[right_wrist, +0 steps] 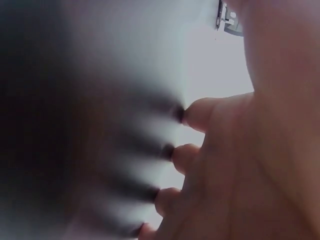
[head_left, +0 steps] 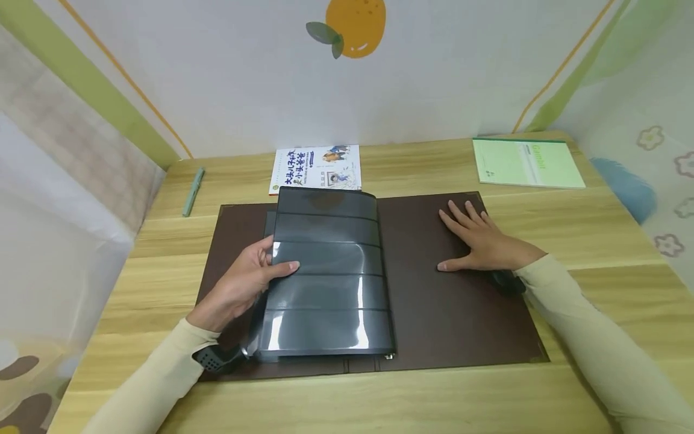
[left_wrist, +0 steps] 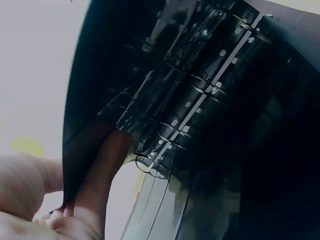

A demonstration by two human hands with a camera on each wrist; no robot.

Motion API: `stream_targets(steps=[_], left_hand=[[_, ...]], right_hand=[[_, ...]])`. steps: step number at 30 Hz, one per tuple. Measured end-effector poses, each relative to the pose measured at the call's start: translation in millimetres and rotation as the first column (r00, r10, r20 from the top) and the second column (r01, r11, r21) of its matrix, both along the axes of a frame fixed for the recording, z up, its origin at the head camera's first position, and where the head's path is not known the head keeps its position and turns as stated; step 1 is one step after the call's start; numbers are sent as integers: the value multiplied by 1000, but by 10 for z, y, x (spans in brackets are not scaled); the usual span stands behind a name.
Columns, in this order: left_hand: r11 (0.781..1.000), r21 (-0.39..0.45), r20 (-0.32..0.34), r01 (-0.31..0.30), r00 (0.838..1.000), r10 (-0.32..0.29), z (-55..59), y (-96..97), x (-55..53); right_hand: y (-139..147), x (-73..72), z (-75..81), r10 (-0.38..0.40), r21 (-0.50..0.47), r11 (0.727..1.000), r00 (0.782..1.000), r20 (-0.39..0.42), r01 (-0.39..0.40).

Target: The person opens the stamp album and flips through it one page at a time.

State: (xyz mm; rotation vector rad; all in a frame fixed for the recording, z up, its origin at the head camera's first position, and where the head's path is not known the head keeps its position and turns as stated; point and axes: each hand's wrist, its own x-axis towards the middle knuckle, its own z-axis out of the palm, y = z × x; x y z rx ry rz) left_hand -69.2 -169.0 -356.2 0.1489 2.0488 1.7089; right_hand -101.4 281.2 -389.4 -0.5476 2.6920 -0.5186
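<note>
A dark brown ring binder album (head_left: 428,301) lies spread open on the table. My left hand (head_left: 246,280) pinches the left edge of its black pocket pages (head_left: 325,289), thumb on top and fingers beneath, and holds them lifted and slightly bowed. In the left wrist view the metal rings (left_wrist: 205,90) run through punched holes along the spine, and the fingers (left_wrist: 102,175) reach under the raised sheet. My right hand (head_left: 477,238) rests with spread fingers on the right inside cover. Its fingertips (right_wrist: 186,157) touch that surface in the right wrist view.
Behind the album lies a white picture book (head_left: 317,169) with Chinese lettering. A light green notebook (head_left: 528,163) sits at the back right. A green pen (head_left: 193,191) is at the back left. The wooden table (head_left: 271,404) meets a patterned curtain (head_left: 244,78) at its back.
</note>
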Motion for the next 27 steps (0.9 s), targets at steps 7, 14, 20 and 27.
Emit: stream_targets(steps=[7,14,20,27], left_hand=[[999,22,14,-23,1000,23,-60,-47,20],[1000,-6,4,-17,1000,17,-84,-70,14],[1000,13,25,-11,1000,11,-77,-84,12],[999,43,5,-19,1000,19,-73,-236,19]], right_hand=[[-48,-17,26,-2,-6,1000,1000,31,3],[-41,20,34,-6,-16,1000,999,43,6],[-31,24,27,-8,-20,1000,999,46,9],[-16,4,35,-2,-11,1000,999,48,2]])
